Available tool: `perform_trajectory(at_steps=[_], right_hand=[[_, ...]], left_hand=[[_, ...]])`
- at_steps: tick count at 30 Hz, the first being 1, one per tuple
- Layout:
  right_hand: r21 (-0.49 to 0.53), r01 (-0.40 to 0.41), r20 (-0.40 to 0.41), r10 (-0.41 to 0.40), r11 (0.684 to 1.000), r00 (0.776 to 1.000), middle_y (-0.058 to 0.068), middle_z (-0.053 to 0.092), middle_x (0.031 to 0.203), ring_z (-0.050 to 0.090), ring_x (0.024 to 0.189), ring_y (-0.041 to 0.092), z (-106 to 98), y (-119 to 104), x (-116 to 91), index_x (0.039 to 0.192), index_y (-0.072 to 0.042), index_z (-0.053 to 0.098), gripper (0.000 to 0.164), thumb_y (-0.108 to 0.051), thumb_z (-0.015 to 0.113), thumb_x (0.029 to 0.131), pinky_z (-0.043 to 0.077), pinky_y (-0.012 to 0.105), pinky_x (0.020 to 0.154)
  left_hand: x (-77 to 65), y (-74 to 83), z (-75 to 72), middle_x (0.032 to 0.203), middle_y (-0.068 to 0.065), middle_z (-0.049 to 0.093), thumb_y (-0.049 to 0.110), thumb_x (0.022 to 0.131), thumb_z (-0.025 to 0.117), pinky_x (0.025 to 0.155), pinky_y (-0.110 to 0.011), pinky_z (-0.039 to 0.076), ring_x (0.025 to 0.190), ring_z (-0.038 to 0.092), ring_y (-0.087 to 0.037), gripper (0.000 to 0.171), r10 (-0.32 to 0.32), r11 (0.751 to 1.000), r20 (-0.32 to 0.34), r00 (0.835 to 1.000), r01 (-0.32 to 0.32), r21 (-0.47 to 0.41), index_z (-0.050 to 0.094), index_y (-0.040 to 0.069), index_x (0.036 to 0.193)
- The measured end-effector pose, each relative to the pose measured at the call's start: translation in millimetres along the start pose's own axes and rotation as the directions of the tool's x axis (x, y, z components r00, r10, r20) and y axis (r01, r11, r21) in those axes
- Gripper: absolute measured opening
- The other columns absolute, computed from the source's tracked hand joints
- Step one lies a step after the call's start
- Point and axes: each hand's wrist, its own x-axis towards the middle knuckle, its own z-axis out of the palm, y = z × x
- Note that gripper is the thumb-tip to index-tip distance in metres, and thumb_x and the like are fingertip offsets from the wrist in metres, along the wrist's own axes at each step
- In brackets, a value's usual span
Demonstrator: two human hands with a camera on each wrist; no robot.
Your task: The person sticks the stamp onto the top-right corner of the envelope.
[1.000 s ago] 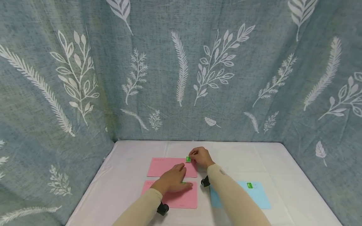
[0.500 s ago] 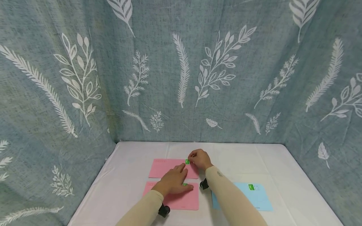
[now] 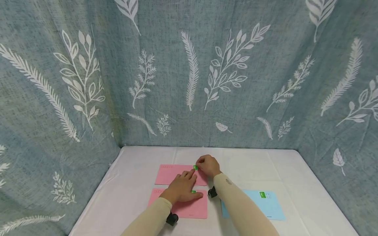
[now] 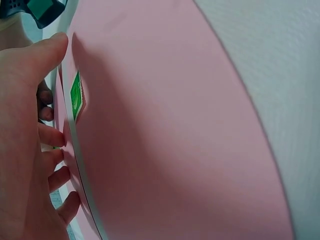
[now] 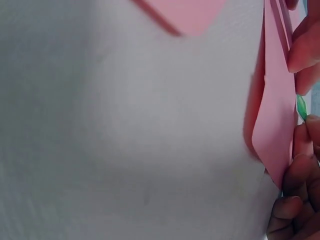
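Note:
In the head view, two pink envelopes lie one beyond the other. At the top right corner of the far pink envelope [image 3: 174, 173], my right hand [image 3: 209, 165] pinches the edge of a small green stamp [image 3: 195, 167]. The stamp's side shows between fingertips in the right wrist view, as a green sliver [image 5: 301, 106]. My left hand [image 3: 182, 189] lies spread, its fingertips on the far envelope and one right at the stamp's lower edge. Its thumb reaches over the near pink envelope [image 3: 195, 209], partly covering that envelope's green stamp [image 4: 76, 96].
A blue envelope [image 3: 257, 205] with a green stamp [image 3: 262, 194] lies to the right, partly under my right forearm. White cloth [image 3: 251, 164] covers the table. A patterned blue-grey curtain [image 3: 171, 72] stands behind and at both sides.
The left fingertips have come up to the stamp's lower edge, where a small gap showed before. The right hand still pinches the stamp, shifted slightly left on the envelope. The head view shifts slightly.

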Motion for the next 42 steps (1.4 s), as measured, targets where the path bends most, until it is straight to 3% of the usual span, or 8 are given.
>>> perform_trajectory(at_steps=[19, 26, 34, 42], right_hand=[[-0.024, -0.027, -0.025, 0.026, 0.999, 0.999, -0.004, 0.067, 0.08, 0.059, 0.074, 0.018, 5, -1, -6, 0.086, -0.018, 0.077, 0.008, -0.018, 0.079, 0.093, 0.051, 0.043, 0.074], [-0.018, 0.012, 0.001, -0.012, 1.0, 1.0, -0.004, 0.065, 0.078, 0.059, 0.071, 0.017, 5, 1, -8, 0.084, -0.019, 0.076, 0.013, -0.021, 0.083, 0.095, 0.049, 0.041, 0.07], [-0.042, 0.0, 0.011, 0.0, 0.999, 1.0, -0.007, 0.068, 0.076, 0.06, 0.076, 0.015, 4, 0, -7, 0.084, -0.018, 0.078, 0.015, -0.019, 0.082, 0.098, 0.053, 0.042, 0.08], [-0.035, -0.009, 0.012, 0.009, 0.999, 1.0, -0.005, 0.069, 0.078, 0.06, 0.077, 0.017, 3, -1, -8, 0.086, -0.015, 0.08, 0.013, -0.019, 0.081, 0.099, 0.054, 0.043, 0.082]], left_hand=[[-1.4, 2.3, 0.7, 0.171, -0.016, 0.039, 0.071, 0.101, 0.057, 0.117, -0.056, 0.041, 0.154, 0.038, -0.034, 0.091, -0.01, 1.0, 0.004, 1.0, 0.01, -0.01, 0.05, 0.003, 0.161], [-3.2, 3.4, -0.4, 0.173, -0.016, 0.036, 0.072, 0.102, 0.055, 0.119, -0.057, 0.039, 0.155, 0.037, -0.035, 0.093, -0.022, 0.999, 0.024, 0.999, 0.023, -0.023, 0.045, 0.004, 0.164], [-4.9, 6.0, -4.4, 0.173, -0.015, 0.035, 0.072, 0.1, 0.057, 0.119, -0.055, 0.039, 0.155, 0.037, -0.034, 0.093, -0.031, 0.998, 0.027, 0.999, 0.032, -0.045, 0.047, 0.004, 0.162], [-2.2, 1.4, 5.6, 0.173, -0.015, 0.035, 0.073, 0.1, 0.056, 0.118, -0.055, 0.041, 0.155, 0.037, -0.035, 0.092, -0.02, 0.999, 0.01, 1.0, 0.02, -0.04, 0.049, 0.004, 0.161]])
